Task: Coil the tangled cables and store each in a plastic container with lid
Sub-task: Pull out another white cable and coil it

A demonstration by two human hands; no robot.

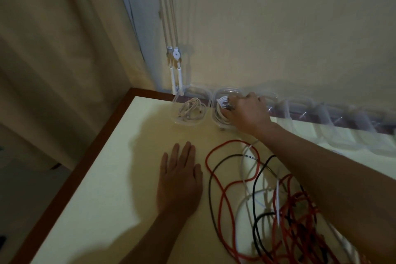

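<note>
You are working in what looks like a room of a home. Indicators: a beige fabric curtain (53,60) hangs at the left, white pull cords (169,17) run down beside a pale window blind (278,28), and a cream-topped table (107,178) has a brown wooden edge.

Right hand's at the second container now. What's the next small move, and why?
Probably press the white cable coil fully down into the clear container and let go. The right hand grips the coil there, and it looks only partly seated. The left hand lies flat and idle, free to steady the container.
</note>
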